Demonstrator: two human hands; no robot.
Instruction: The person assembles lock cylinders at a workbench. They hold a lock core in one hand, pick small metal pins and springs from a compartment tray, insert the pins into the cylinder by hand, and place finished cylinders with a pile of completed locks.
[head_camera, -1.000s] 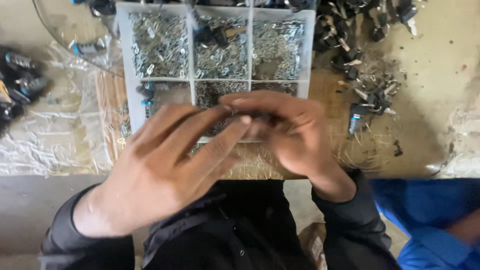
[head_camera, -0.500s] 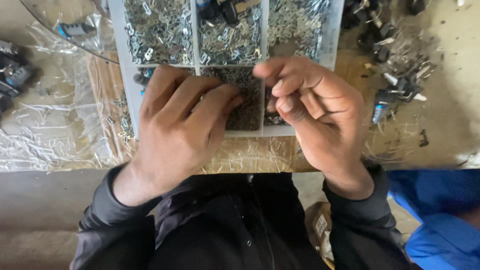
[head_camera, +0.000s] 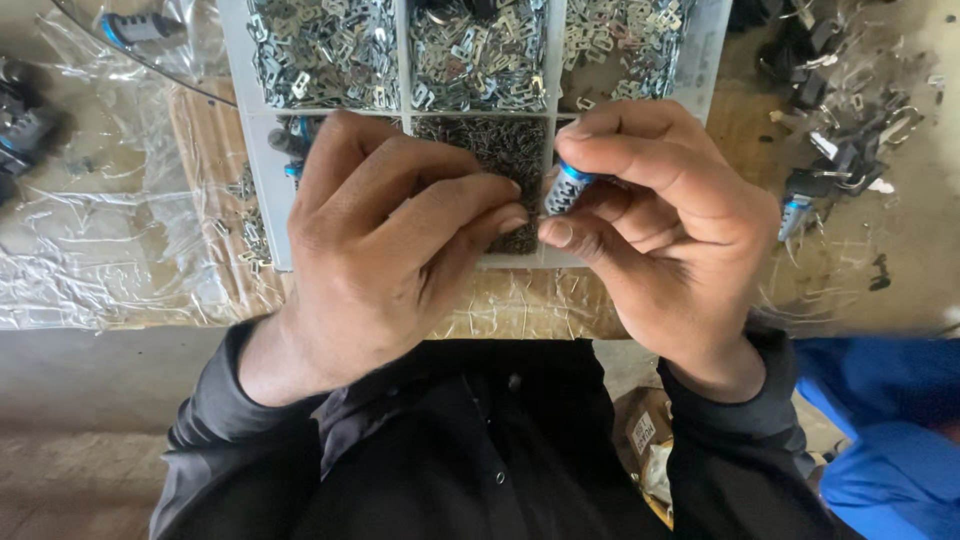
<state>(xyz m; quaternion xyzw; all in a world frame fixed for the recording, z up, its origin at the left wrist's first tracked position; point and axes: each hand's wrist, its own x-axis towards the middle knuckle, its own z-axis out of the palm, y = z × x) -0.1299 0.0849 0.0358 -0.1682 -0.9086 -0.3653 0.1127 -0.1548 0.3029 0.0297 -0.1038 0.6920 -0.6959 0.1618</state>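
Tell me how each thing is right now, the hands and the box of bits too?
Left hand: fingers curled, fingertips pinched together beside the part.
Right hand: grip closed on the small silver metal cylinder with a blue ring.
White plastic compartment tray: lid off, compartments filled with small metal pieces.
Clear plastic sheet: crumpled, spread flat on the table.

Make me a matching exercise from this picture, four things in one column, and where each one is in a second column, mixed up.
1. small metal cylinder
2. divided parts tray
3. clear plastic sheet
4. blue cloth

A. bottom right corner
B. pinched in the right hand
C. on the bench at far left
D. beyond both hands, full of small metal pieces

Pairs: 1-B, 2-D, 3-C, 4-A
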